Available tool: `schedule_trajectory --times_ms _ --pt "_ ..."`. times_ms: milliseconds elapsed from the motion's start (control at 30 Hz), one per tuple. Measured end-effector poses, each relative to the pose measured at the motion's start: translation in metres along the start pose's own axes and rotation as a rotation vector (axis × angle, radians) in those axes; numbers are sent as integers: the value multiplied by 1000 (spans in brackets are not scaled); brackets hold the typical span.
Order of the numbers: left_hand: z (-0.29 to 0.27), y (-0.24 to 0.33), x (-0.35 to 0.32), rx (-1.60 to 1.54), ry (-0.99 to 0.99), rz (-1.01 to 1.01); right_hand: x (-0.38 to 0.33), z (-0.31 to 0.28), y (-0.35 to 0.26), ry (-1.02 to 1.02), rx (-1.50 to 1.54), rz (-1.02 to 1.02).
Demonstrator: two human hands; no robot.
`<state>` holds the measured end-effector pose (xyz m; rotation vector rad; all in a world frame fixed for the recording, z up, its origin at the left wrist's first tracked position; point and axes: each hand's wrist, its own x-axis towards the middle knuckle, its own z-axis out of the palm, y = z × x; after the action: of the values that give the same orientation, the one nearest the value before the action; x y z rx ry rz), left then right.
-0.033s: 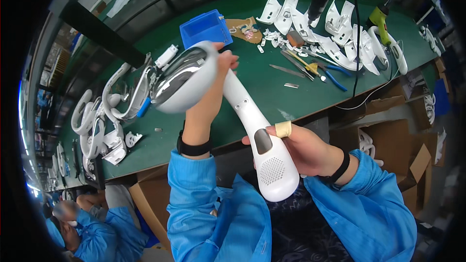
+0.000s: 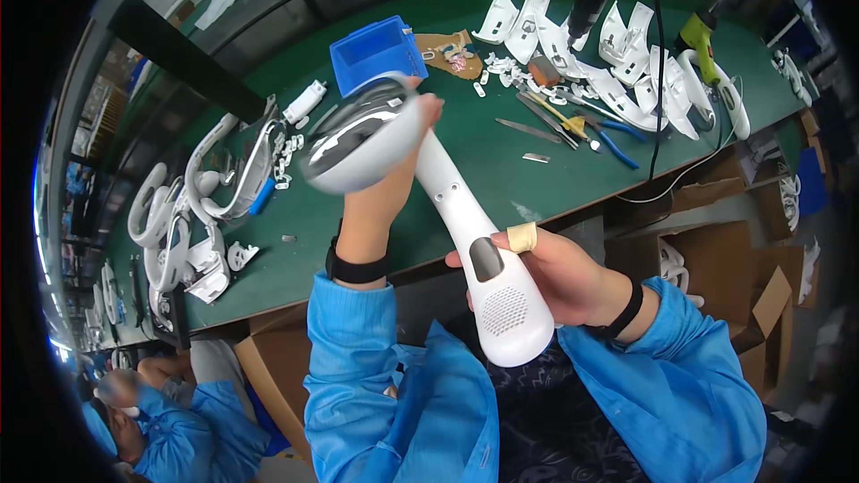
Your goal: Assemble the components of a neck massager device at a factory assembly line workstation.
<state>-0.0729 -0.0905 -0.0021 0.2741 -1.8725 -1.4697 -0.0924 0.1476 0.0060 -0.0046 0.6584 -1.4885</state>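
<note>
I hold a white plastic device (image 2: 456, 206) with a long handle and a rounded head with a glossy grey face (image 2: 358, 139), above the front edge of the green workbench (image 2: 501, 161). My left hand (image 2: 380, 206) reaches up behind the head and grips it, fingertips showing at its upper right rim. My right hand (image 2: 555, 273) is closed round the lower handle, beside a dark oval button and a perforated grille. A tan strip of tape wraps that thumb. Both wrists carry black bands below blue sleeves.
A blue bin (image 2: 376, 54) stands at the back of the bench. White plastic shells lie at the left (image 2: 179, 224) and back right (image 2: 626, 72), with blue-handled pliers (image 2: 613, 139) and a yellow-green power screwdriver (image 2: 698, 36). Cardboard boxes (image 2: 716, 250) sit below right. Another person (image 2: 134, 394) in blue is at lower left.
</note>
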Motion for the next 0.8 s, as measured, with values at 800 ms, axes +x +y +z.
schedule_trajectory --times_ms 800 --pt "38 -25 21 -61 -38 35 -117 5 -191 421 -1036 -1383"
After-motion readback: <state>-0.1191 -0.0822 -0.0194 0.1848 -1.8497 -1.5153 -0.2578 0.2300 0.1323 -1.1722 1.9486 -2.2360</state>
